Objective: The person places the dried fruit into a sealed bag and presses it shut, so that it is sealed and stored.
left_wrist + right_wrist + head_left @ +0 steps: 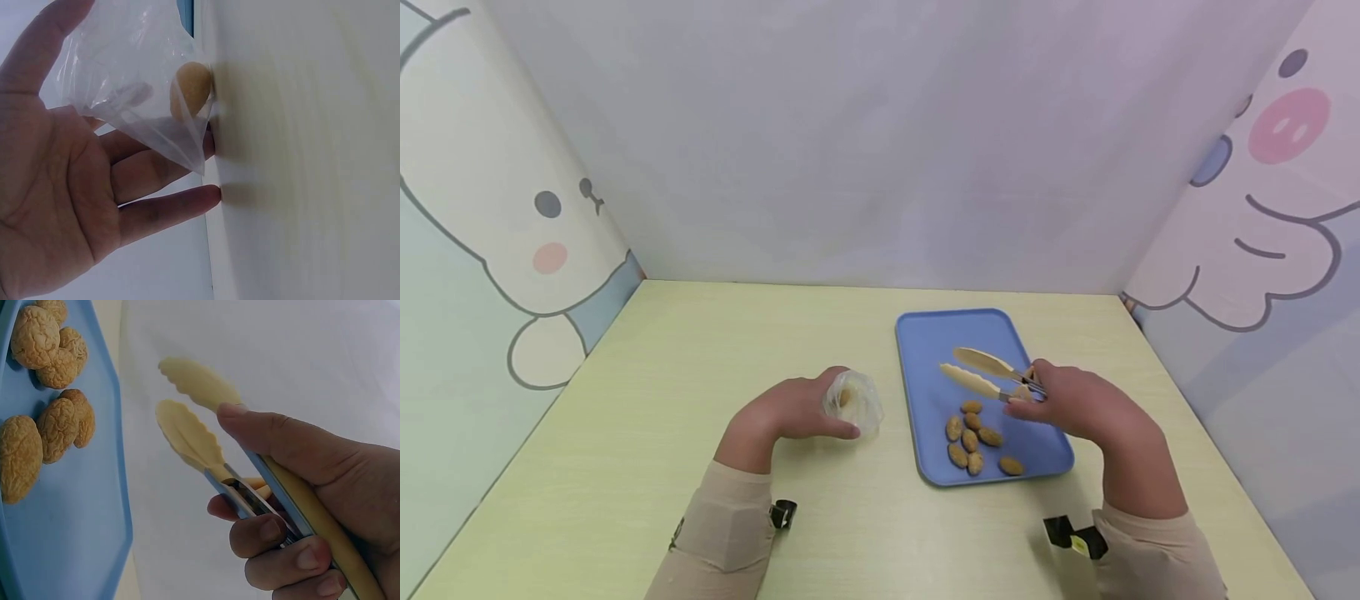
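Observation:
My left hand (801, 408) holds a clear plastic bag (867, 412) upright over the table, thumb on one side and fingers on the other. Through the film shows one tan oval piece (190, 90) near the bottom; in the left wrist view the fingertips reach down to the tabletop. My right hand (1078, 404) grips metal tongs with cream scalloped tips (972, 381), which stand apart with nothing between them. They hover over the blue tray (936, 333). Several brown, wrinkled oval pieces (20, 459), like dried fruit or nuts, lie grouped at the tray's near end.
The pale wooden table (700, 350) carries the tray right of centre, with the bag to the tray's left. A plain light wall (865, 167) stands at the back, and panels with cartoon animals (542, 250) close off both sides.

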`<state>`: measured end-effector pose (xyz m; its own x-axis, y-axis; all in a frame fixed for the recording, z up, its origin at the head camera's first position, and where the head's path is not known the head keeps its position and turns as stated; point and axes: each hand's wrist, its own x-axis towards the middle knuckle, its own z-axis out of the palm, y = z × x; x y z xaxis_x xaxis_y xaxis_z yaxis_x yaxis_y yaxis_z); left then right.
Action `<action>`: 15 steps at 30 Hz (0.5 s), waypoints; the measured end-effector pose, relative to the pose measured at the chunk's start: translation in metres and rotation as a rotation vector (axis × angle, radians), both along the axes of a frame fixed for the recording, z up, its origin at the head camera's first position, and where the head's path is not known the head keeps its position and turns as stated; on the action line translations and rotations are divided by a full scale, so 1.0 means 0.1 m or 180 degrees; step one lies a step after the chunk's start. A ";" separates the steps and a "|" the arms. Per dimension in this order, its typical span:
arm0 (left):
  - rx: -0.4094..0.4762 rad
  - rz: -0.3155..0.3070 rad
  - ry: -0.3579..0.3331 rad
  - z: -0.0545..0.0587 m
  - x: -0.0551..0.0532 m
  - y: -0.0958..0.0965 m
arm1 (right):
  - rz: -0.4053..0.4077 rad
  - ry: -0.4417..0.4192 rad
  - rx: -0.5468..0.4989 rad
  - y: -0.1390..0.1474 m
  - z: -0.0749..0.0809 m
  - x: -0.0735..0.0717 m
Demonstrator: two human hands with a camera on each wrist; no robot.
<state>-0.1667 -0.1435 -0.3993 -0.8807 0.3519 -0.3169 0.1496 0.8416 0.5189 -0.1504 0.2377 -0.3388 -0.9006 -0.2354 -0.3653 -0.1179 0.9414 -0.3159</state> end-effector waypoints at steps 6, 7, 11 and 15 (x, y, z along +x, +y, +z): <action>-0.0007 -0.0004 0.0002 -0.01 -0.01 -0.01 | 0.0024 -0.0177 0.0062 0.06 -0.05 -0.01; -0.0011 -0.0001 0.0003 -0.01 -0.01 -0.01 | 0.0010 -0.0191 0.0053 0.07 -0.06 -0.01; -0.0012 0.0000 0.0006 -0.01 -0.01 0.00 | -0.0060 -0.0262 0.0039 0.10 -0.08 -0.02; -0.0004 0.0005 0.0006 0.00 0.00 0.00 | -0.0070 -0.0305 0.0076 0.12 -0.10 -0.04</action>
<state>-0.1670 -0.1436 -0.3998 -0.8818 0.3502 -0.3158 0.1492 0.8424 0.5177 -0.1542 0.2498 -0.3492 -0.8661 -0.2063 -0.4553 -0.0676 0.9508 -0.3022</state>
